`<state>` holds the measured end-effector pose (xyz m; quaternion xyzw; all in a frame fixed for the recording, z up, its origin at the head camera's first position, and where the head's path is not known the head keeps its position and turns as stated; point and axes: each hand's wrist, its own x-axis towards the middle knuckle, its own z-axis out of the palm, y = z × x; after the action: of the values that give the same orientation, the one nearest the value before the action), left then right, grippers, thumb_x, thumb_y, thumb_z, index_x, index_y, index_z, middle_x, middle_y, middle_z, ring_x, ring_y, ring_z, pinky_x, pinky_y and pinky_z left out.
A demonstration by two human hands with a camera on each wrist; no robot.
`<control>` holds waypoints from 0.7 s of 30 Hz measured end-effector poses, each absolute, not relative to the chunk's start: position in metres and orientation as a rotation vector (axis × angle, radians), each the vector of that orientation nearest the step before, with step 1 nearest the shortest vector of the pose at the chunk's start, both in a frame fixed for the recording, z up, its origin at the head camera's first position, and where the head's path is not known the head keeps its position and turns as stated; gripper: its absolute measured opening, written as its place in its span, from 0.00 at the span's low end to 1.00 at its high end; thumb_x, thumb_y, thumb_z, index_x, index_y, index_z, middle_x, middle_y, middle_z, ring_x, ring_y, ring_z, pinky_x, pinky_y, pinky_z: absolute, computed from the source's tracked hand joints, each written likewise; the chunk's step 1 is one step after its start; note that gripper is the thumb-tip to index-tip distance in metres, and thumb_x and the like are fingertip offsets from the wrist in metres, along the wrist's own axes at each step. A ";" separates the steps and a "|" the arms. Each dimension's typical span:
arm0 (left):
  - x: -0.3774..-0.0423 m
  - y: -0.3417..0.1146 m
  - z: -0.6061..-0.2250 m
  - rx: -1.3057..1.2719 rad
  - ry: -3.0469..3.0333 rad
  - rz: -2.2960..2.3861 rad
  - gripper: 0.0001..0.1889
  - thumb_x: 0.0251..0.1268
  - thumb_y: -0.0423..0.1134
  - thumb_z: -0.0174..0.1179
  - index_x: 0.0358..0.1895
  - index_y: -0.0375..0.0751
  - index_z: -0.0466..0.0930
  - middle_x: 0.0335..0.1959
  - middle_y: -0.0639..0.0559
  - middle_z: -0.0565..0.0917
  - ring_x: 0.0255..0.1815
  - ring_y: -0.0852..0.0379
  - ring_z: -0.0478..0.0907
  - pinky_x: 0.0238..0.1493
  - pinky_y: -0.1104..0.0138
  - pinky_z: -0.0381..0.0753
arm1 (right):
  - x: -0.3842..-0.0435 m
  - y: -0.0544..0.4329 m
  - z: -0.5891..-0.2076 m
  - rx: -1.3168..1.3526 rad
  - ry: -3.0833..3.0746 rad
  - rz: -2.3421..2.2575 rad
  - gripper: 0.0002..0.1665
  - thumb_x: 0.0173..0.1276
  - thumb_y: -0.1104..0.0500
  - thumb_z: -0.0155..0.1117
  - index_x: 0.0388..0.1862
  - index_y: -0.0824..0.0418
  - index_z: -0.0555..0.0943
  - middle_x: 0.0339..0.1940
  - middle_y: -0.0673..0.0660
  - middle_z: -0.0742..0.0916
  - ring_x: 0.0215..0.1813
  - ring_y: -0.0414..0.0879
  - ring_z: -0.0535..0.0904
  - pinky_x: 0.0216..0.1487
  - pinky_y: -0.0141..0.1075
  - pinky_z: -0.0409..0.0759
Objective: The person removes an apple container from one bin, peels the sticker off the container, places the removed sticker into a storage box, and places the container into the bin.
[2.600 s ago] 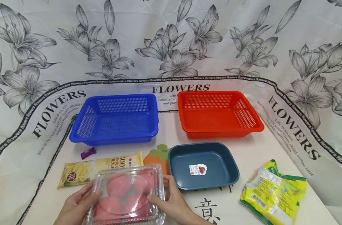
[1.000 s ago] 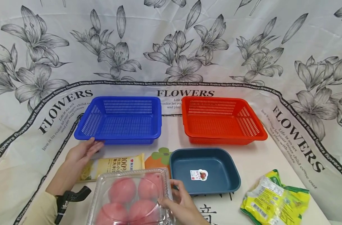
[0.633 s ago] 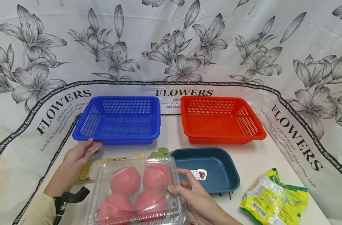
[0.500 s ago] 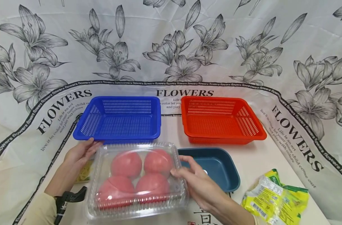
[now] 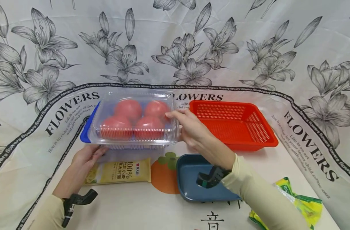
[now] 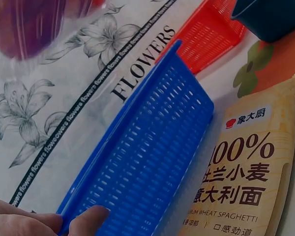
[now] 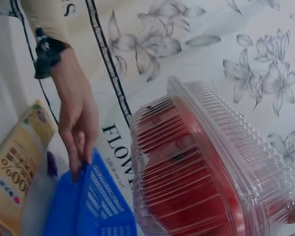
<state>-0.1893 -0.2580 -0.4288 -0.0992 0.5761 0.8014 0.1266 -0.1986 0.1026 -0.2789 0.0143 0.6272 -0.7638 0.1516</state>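
Note:
My right hand [image 5: 190,127] grips the right edge of a clear plastic clamshell box [image 5: 134,135]. Several round red fruits [image 5: 128,110] are inside it. The box is held up over the blue basket [image 5: 88,129] and hides most of it in the head view. In the right wrist view the clamshell box [image 7: 187,162] hangs tilted, apart from the basket. My left hand [image 5: 87,156] pinches the near left rim of the basket. Thumb and finger show on either side of that rim in the left wrist view, where the basket's perforated side [image 6: 142,147] is plain.
A red basket [image 5: 221,147] stands at the right. Nearer are a dark blue-green tray [image 5: 189,191], partly behind my right forearm, and a yellow-green bag [image 5: 307,207]. A spaghetti packet [image 5: 126,172] lies before the blue basket, close to a small purple wrapper [image 7: 51,163].
My right hand has lifted the clamshell box from the near edge, forward over the blue basket. My left hand earlier left the box for the basket's rim and has stayed there.

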 end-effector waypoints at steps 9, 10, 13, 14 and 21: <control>-0.216 -0.253 -0.421 -0.744 0.907 2.667 0.19 0.83 0.23 0.51 0.69 0.39 0.71 0.37 0.36 0.91 0.46 0.46 0.92 0.73 0.62 0.77 | -0.270 0.065 -0.289 0.175 1.820 -2.124 0.09 0.76 0.59 0.67 0.32 0.58 0.82 0.60 0.60 0.80 0.63 0.73 0.80 0.66 0.73 0.80; -0.216 -0.253 -0.421 -0.732 0.895 2.673 0.14 0.83 0.23 0.50 0.63 0.36 0.74 0.36 0.35 0.91 0.44 0.45 0.93 0.73 0.61 0.76 | -0.277 0.061 -0.294 0.199 1.820 -2.119 0.10 0.75 0.59 0.68 0.31 0.58 0.82 0.58 0.60 0.81 0.62 0.73 0.81 0.65 0.72 0.81; -0.216 -0.254 -0.423 -0.696 0.928 2.662 0.07 0.84 0.24 0.49 0.55 0.31 0.74 0.36 0.34 0.90 0.43 0.44 0.93 0.71 0.61 0.78 | -0.297 0.050 -0.308 0.242 1.826 -2.094 0.07 0.74 0.58 0.69 0.34 0.58 0.85 0.52 0.59 0.83 0.54 0.68 0.83 0.60 0.66 0.85; -0.215 -0.254 -0.423 -0.692 0.942 2.660 0.06 0.84 0.24 0.49 0.55 0.31 0.74 0.36 0.34 0.90 0.43 0.44 0.93 0.71 0.60 0.78 | -0.302 0.047 -0.313 0.236 1.839 -2.073 0.07 0.75 0.57 0.69 0.36 0.58 0.85 0.48 0.58 0.83 0.49 0.63 0.83 0.58 0.63 0.87; -0.215 -0.251 -0.421 -0.739 1.032 2.628 0.10 0.85 0.27 0.50 0.62 0.36 0.69 0.35 0.37 0.90 0.40 0.46 0.93 0.69 0.62 0.80 | -0.333 0.030 -0.342 0.201 1.951 -1.933 0.11 0.78 0.54 0.66 0.44 0.62 0.87 0.37 0.56 0.83 0.30 0.52 0.79 0.51 0.60 0.91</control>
<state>-0.2146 -0.2514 -0.4212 -0.2517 0.3515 0.8948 0.1114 -0.3335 0.0298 -0.3417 0.0718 0.6952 -0.6888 0.1925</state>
